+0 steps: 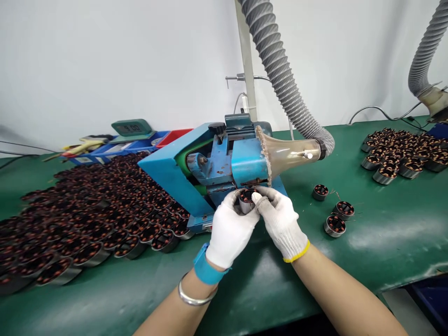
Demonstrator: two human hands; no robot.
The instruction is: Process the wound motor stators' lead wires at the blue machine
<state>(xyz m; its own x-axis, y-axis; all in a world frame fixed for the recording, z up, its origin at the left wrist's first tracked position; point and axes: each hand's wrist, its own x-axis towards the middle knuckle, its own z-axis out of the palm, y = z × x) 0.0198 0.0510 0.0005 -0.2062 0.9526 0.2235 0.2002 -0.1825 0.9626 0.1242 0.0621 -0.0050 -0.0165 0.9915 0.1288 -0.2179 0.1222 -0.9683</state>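
Between both gloved hands I hold a motor stator (246, 203), a short metal ring with copper windings and dark inner parts. My left hand (233, 228), in a white glove with a blue wrist strap, grips its left side. My right hand (278, 217), in a white knit glove with a yellow cuff, pinches it from the right with the thumb at its rim. The stator is right at the front of a blue belt-driven machine (248, 161). A clear funnel-shaped hood (289, 151) is fitted on the machine's right end. My fingers partly hide the stator.
Many dark stators (129, 245) crowd the green table (378, 238) on the left. Three loose stators (335, 225) stand to the right, with a brighter cluster (388, 170) farther off. A grey hose (280, 70) rises from the hood. Behind are a clock (131, 128) and blue bins (122, 149).
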